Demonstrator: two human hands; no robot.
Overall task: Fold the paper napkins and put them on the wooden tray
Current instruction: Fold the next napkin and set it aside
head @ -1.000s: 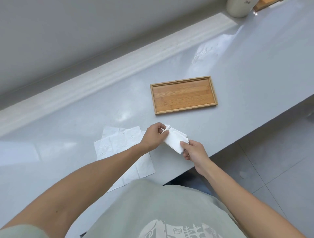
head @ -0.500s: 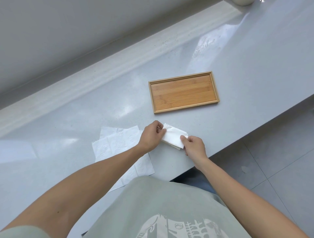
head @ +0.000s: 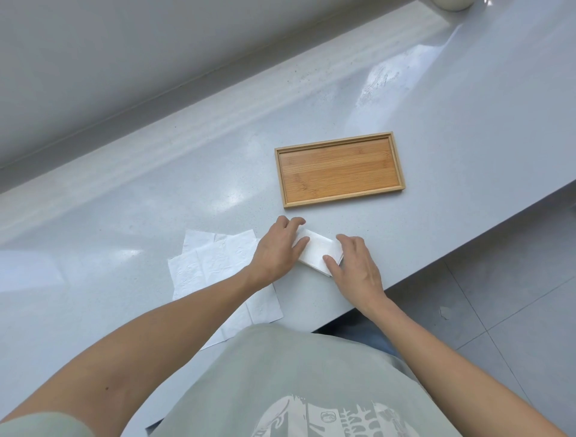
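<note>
A small folded white napkin (head: 318,253) lies flat on the grey counter just below the wooden tray (head: 339,170), which holds nothing. My left hand (head: 277,252) holds the napkin's left end, thumb on top and fingers along its far edge. My right hand (head: 358,268) holds the right end, thumb pressed on the near corner. Several unfolded napkins (head: 215,265) lie overlapping to the left, partly under my left forearm.
The counter's front edge (head: 436,265) runs diagonally close to my right hand, with tiled floor below. A raised ledge (head: 187,131) runs along the wall at the back. The base of a white container (head: 452,3) shows at the top right.
Both hands have lowered the folded napkin from the air onto the counter and now press it flat. The view has shifted, so the tray sits a little farther right.
</note>
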